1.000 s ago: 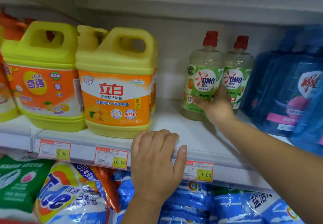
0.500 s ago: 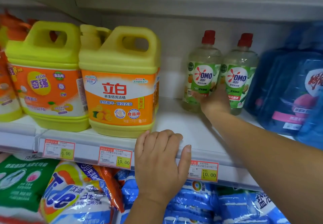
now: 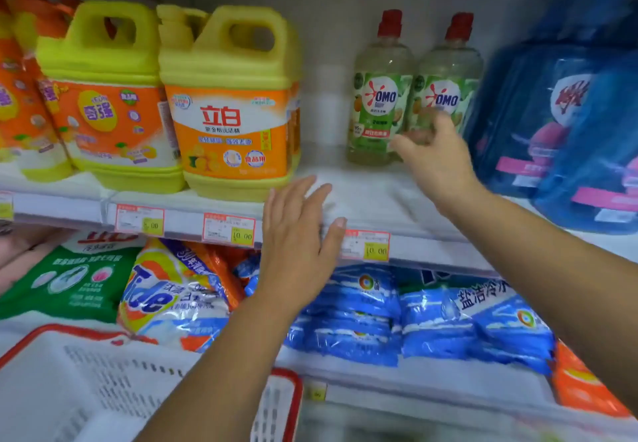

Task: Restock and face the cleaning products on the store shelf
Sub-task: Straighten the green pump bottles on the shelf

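Two OMO bottles are standing upright at the back of the white shelf (image 3: 362,196), well behind its front edge. Both are clear with pale liquid, red caps and green labels facing out. The left OMO bottle (image 3: 379,96) and right OMO bottle (image 3: 448,72) are sitting just beside each other. Left of them, across a gap, a yellow jug with an orange label (image 3: 229,113) is standing at the front edge, label facing forward. A second yellow jug (image 3: 103,106) is sitting just beside it, turned slightly. Blue refill bags (image 3: 559,124) are leaning just right of the bottles.
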`<state>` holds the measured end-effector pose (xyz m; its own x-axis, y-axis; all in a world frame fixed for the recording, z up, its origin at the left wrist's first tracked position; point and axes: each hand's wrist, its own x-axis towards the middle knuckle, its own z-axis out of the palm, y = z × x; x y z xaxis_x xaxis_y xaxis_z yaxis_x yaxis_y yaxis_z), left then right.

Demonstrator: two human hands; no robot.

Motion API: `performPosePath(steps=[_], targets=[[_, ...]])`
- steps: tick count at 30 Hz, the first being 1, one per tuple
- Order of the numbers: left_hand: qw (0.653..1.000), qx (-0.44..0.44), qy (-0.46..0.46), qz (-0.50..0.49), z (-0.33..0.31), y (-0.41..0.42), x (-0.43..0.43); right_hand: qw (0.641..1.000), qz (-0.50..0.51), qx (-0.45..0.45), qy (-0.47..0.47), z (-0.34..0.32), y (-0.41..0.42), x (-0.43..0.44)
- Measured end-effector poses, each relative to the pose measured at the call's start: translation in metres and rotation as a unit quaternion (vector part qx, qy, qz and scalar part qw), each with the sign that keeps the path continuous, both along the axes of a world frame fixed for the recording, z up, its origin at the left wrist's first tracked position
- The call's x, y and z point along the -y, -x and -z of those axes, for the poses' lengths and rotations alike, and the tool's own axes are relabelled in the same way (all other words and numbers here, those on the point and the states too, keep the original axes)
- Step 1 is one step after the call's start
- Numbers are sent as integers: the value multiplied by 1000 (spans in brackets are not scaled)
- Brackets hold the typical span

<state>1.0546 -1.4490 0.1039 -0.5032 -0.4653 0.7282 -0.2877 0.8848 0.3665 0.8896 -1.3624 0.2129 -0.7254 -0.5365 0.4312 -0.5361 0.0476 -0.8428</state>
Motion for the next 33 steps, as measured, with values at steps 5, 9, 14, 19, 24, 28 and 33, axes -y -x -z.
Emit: performPosePath(steps=[5,9,14,19,24,28,33], targets=[[976,153,88,128,39,-32,-55,990,-71,-32,121,31,-48,-89],[944,290,3,159,84,-65,-75,989,-148,26,2,98,-63,-138],[915,387,-69,94,125,-118,-72,832,-341,-23,-437,170,-73,-164],[897,424,-85,87,143,-143,-76,704,-333,-233,-582,207,-107,-159],[888,448,-70,77,133,-137,-72,789,-247,-212,-521,232,-121,-145],[886,434,-123,104,123,-134,-67,843,-246,-93,-470,234,-113,-147],[856,431,-238,157,95,-118,-68,897,-296,-43,-326,160,-91,-145]])
